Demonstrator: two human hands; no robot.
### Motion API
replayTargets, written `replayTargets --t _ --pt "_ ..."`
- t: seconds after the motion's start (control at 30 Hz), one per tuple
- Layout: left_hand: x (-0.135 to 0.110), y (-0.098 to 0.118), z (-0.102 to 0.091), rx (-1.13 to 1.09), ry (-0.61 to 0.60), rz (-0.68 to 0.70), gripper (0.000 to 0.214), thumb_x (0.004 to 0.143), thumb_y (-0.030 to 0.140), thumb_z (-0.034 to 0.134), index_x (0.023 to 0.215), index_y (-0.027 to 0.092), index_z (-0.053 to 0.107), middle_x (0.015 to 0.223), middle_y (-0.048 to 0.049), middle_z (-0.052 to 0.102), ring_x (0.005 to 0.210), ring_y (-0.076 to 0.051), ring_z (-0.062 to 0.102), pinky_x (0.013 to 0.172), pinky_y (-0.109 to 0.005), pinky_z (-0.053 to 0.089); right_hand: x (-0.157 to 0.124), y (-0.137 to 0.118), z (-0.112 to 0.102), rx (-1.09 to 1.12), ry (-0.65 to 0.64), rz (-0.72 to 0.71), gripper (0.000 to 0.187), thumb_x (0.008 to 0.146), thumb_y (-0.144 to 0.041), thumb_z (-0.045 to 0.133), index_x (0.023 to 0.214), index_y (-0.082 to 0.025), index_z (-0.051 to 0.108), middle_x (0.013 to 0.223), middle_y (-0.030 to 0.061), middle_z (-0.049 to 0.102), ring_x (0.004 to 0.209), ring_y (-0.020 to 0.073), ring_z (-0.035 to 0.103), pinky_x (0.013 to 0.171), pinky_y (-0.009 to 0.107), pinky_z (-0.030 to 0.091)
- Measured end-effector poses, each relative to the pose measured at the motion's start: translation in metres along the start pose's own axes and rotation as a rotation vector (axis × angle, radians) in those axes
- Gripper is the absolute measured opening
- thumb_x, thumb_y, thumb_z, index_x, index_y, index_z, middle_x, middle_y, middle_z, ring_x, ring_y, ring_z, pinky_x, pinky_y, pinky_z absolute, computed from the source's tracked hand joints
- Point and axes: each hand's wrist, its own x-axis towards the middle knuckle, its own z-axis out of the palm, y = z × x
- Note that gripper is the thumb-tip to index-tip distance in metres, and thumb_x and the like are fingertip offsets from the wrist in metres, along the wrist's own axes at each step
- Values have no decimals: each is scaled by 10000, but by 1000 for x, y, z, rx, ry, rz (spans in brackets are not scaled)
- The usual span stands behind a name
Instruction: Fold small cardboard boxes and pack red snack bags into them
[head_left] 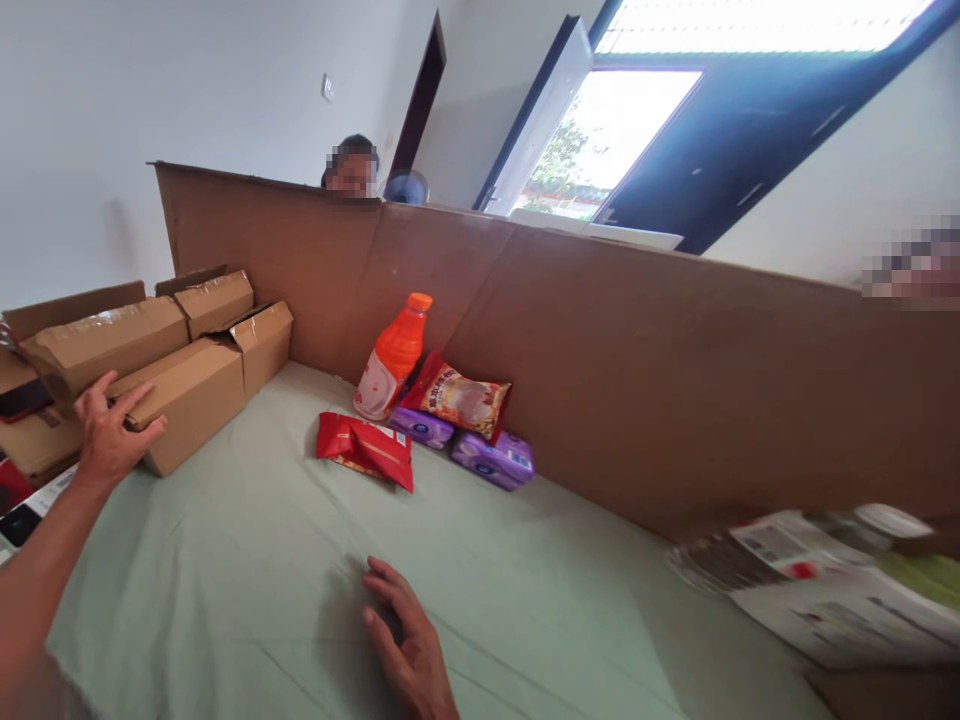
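Note:
At the left, my left hand [112, 435] rests with spread fingers against the near end of an open cardboard box [206, 395]. My right hand [405, 640] is over the green cloth [247, 560] in the lower middle, fingers apart and slightly curled, holding nothing. Beyond it lies a red snack bag [366, 450]. Behind that stands an orange drink bottle [395, 355], tilted in the view. Another snack bag [465, 395] lies on top of two purple tissue packs [495, 458].
A tall cardboard panel [675, 380] runs along the back. More cardboard boxes [112, 335] stand at the far left. At right are a blurred printed package [847, 600] and a white-capped container [892, 522]. Two people's heads show above the panel.

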Motion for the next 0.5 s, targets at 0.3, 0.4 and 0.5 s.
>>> replayTargets --t 0.3,0.4,0.5 --pt "7 -15 2 9 -5 -36 367 961 387 567 1248 165 621 1542 -87 323 1455 -343 322 1218 -542 226 4 -9 0 42 3 5 327 910 -503 625 1033 -243 779 1275 149 712 1182 305 683 981 463 576" --pt "10 -9 -3 12 -22 -33 409 967 400 547 1280 142 604 1585 -119 273 1477 -373 293 1218 -564 210 5 -11 1 60 -1 2 307 912 -481 628 1033 -241 776 1284 153 705 1194 298 677 992 456 567" --pt "8 -1 -10 17 -14 -29 500 966 426 522 1340 96 561 1629 -160 170 1499 -428 230 1221 -591 170 8 -13 1 69 -15 -5 307 909 -476 628 1036 -236 770 1287 158 698 1209 299 666 1009 458 552"
